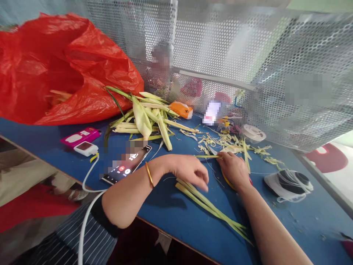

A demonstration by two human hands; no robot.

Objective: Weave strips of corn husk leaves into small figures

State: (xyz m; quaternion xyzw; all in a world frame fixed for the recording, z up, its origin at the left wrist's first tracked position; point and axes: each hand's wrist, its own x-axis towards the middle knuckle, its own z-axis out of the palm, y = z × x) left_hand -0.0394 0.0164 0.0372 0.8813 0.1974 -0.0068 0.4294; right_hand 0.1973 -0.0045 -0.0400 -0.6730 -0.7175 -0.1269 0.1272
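The right grip is closed on a thin green stalk; the left grip curls loosely by the far end of the long stalks — whether it holds anything, I cannot tell. Pale scraps lie beyond on the blue table; far left — a red bag.

Gloss Against Matt

A red bag of thin plastic glistens in creases; perforated metal panels look dull. A polished metal bangle gleams, a phone screen shines glassily, smooth stalks offset a matt tabletop.
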